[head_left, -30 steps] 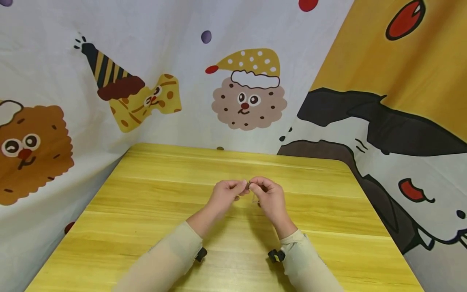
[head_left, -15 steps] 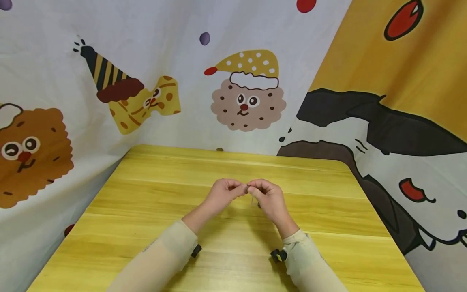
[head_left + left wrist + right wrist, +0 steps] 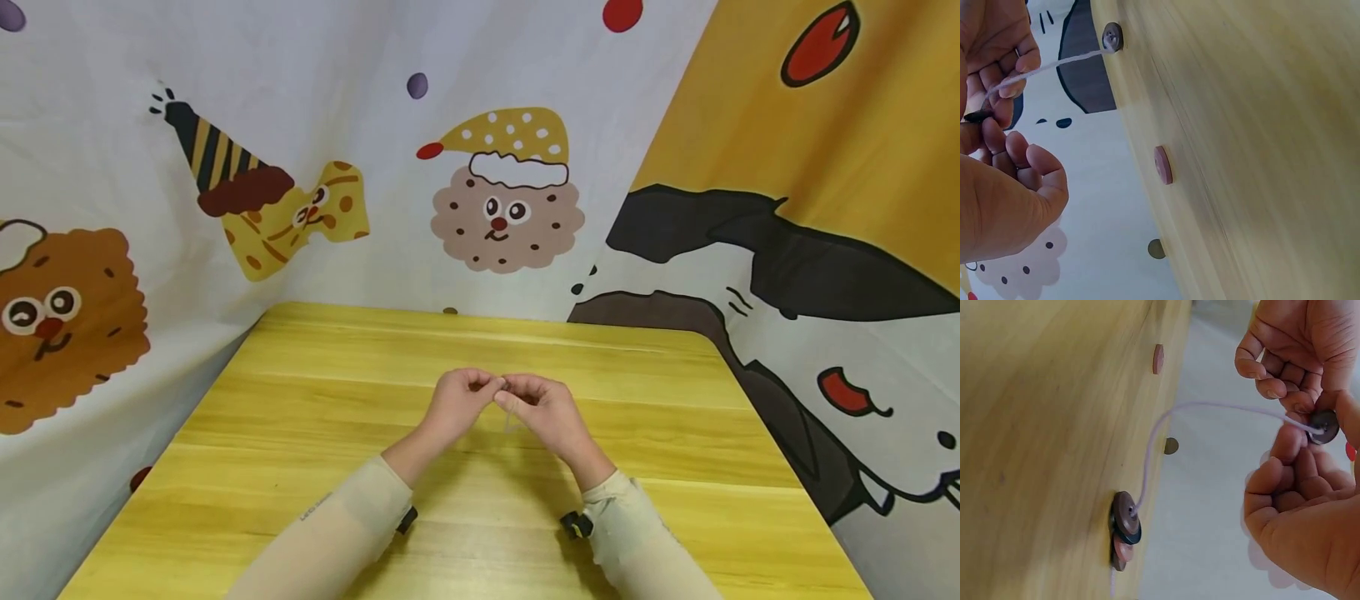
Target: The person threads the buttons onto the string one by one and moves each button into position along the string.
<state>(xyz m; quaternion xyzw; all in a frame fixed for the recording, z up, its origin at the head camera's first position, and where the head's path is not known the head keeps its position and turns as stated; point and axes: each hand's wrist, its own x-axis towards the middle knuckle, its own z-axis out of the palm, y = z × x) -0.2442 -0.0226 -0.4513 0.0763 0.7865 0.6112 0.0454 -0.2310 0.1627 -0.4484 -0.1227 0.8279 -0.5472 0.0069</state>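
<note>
My left hand (image 3: 457, 402) and right hand (image 3: 551, 410) meet at the fingertips above the table. Between them they pinch a dark round button (image 3: 1326, 427), which shows edge-on in the left wrist view. A pale lilac string (image 3: 1210, 404) runs from a hole in this button, arching down to a small stack of buttons on the table. The top button (image 3: 1125, 511) of that stack is brown, with black and pinkish ones under it. In the left wrist view, a dark button (image 3: 1112, 37) sits at the string's lower end. Fingers hide part of the held button.
A single reddish-pink button (image 3: 1163, 165) lies on the wooden table (image 3: 337, 483), apart from the strung ones. Cartoon-printed cloth (image 3: 390, 250) hangs behind the table and along its sides.
My right hand has shifted slightly left, closer against the left fingertips, and the hanging string has moved left with it. The left hand stays nearly in place.
</note>
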